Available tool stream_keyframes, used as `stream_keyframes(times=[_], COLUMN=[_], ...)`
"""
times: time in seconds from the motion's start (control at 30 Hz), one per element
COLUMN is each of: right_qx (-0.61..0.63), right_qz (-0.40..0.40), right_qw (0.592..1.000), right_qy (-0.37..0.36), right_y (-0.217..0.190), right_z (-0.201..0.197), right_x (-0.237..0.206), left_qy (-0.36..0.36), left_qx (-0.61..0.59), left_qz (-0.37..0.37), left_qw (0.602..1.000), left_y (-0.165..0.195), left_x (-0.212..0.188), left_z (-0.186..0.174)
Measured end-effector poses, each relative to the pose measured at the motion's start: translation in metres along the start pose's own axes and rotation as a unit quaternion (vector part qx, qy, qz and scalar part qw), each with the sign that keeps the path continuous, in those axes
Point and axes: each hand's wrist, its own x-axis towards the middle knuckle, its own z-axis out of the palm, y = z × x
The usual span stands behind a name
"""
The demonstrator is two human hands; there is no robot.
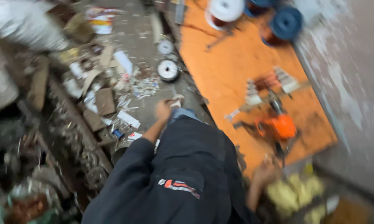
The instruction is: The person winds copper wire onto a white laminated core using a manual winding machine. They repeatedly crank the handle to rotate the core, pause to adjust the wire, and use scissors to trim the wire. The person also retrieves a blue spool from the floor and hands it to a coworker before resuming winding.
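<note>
Both hands point(163, 110) hang low, seemingly empty, blurred.

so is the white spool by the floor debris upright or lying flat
Lying flat: the white spool shows its round face with the dark centre hole upward, on the floor beside the orange board.

Your one head-worn camera looks steeply down and forward past your own dark-clothed torso, close in the lower frame, over a littered concrete floor point(141, 25) at left, an orange workboard point(232, 70) at centre-right and a grey wall point(353, 83) at far right, all motion-blurred.
</note>
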Motion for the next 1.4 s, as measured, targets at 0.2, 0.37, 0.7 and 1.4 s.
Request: stream_keyframes(times=[0.2,0.37,0.7,1.4], right_qx=[0.11,0.126,0.135,0.596], right_qz=[-0.03,-0.04,-0.004,0.175], right_qw=[0.988,0.981,0.979,0.783], right_qy=[0.106,0.143,0.155,-0.039], right_y=[-0.009,-0.023,-0.009,0.065], right_z=[-0.002,-0.018,-0.015,-0.054], right_x=[-0.027,-0.024,0.0,0.066], left_qy=[-0.002,0.005,-0.006,-0.036], left_qx=[0.011,-0.078,-0.098,-0.096], left_qz=[0.002,0.164,0.545,0.469], left_qw=[1.0,0.983,0.833,0.877], left_y=[-0.018,0.057,0.266,0.306], left_x=[-0.031,-0.024,-0.077,-0.099], left_z=[0.001,0.009,0.013,0.037])
